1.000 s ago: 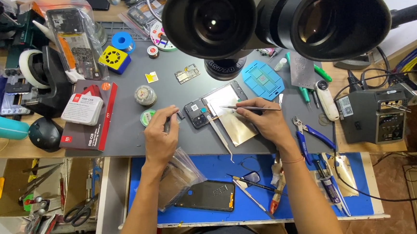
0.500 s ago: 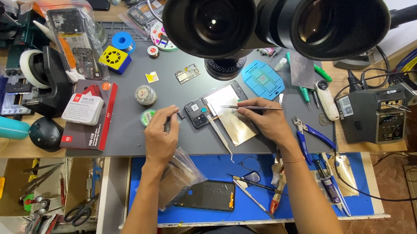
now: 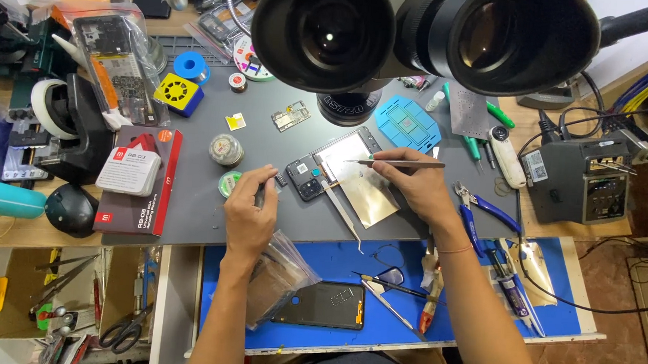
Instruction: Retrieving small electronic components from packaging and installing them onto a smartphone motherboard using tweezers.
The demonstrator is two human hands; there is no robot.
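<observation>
— Nothing much has shifted since the earlier frames: both hands sit where they were, over the grey mat [image 3: 194, 219] under the microscope eyepieces [image 3: 423, 31].

— What does each hand have?

— From my remote seat, the right hand [image 3: 414, 184] pinches slim tweezers [image 3: 396, 163] between thumb and fingers, tips lying over the opened phone [image 3: 332, 167] at mid-mat. The left hand [image 3: 248, 213] has its fingers curled together around a small dark tool [image 3: 260, 195]; its tip rests just beside the phone's camera end.

— Which step, would you say?

— I judge it's fine work inside the phone body, one hand steadying, the other picking at a small part. The spot itself is too small for me to tell.

— And the next move?

— It calls for a steady, light pinch and almost no wrist travel. A metal shield plate [image 3: 368, 196] lies touching the phone, a second pair of tweezers [image 3: 343, 215] across it.
</observation>
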